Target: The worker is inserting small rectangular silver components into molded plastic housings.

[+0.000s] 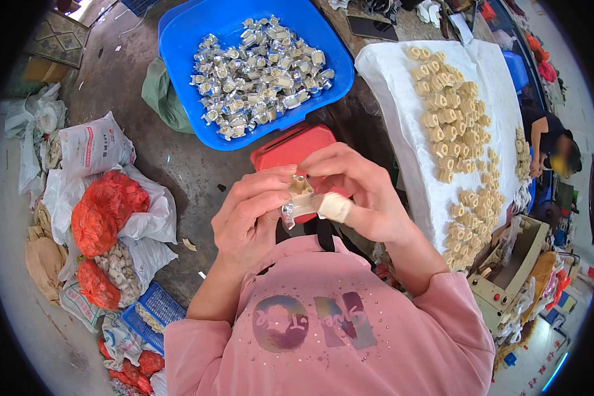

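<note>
In front of my chest I hold a small cream hollow piece (301, 185) with a shiny silver part (288, 214) on its left side. My left hand (249, 210) is closed on it, the fingers along its upper left. From the other side, the bent fingers and thumb of my right hand (366, 188) close around it. A cream band-like thing (334, 206) sits at my right thumb; I cannot tell whether it is a wrap or another piece. Beyond my hands, a blue tub (208, 136) holds many silver-and-cream pieces (261, 76).
A red stool-like surface (294, 146) lies beneath my hands. To the right, a white cloth (389, 86) carries rows of cream pieces (455, 125). Sacks (96, 145), red bags (105, 211) and a blue crate (153, 313) stand on the left. Another person (551, 142) is at far right.
</note>
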A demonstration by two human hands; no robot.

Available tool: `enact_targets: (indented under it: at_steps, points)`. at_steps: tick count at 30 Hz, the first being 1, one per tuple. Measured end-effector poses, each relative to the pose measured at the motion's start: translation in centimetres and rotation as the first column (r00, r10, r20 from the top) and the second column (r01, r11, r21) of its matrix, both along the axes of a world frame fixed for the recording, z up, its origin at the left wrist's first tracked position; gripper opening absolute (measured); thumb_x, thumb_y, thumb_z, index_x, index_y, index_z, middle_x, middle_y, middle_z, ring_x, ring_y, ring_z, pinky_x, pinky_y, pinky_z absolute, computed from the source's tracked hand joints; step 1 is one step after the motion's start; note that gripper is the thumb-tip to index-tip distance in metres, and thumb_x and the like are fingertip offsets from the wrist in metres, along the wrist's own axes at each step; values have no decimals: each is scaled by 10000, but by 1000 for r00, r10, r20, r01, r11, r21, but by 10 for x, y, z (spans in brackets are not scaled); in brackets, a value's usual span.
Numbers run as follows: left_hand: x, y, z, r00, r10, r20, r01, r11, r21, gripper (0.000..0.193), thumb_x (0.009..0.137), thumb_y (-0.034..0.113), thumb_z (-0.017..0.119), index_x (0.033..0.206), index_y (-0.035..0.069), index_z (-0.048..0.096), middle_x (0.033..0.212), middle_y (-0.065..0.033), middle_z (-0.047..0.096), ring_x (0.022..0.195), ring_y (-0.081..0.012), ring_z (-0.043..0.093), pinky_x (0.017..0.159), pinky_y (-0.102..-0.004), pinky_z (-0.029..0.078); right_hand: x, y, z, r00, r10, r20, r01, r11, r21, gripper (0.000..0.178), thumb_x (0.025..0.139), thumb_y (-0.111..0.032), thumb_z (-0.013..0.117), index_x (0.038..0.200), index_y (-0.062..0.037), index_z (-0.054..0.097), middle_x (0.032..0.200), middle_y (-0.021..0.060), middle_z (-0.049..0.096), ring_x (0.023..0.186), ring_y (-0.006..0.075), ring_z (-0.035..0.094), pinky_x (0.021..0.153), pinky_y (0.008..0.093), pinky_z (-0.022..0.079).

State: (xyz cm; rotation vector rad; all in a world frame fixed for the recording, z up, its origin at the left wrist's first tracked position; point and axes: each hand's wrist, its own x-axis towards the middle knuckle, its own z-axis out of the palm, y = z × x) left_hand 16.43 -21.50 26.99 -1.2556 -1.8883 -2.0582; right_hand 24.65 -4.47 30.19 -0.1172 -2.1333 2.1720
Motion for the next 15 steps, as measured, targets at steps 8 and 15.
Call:
enact_targets:
  at_steps: [8, 15]
  points:
    - [1, 3, 1, 991, -72, -111, 60, 993, -106, 233, 717, -118, 669, 932, -43, 619, 974, -167, 638, 899, -328, 664, 759, -376, 567, -17, 7, 14, 982, 143, 127, -158, 981, 115, 227, 719, -85, 747, 867, 15, 608, 790, 107, 637, 755, 222, 640, 700, 340, 506]
    - [5, 1, -10, 982, -123, -141, 94, 975, -199, 259, 648, -113, 654, 900, -62, 625, 959, -164, 636, 906, -331, 658, 766, -382, 568, -9, 5, -1, 978, 197, 61, -206, 909, 363, 199, 699, -47, 713, 727, -2, 522, 740, 109, 600, 736, 266, 626, 656, 358, 502]
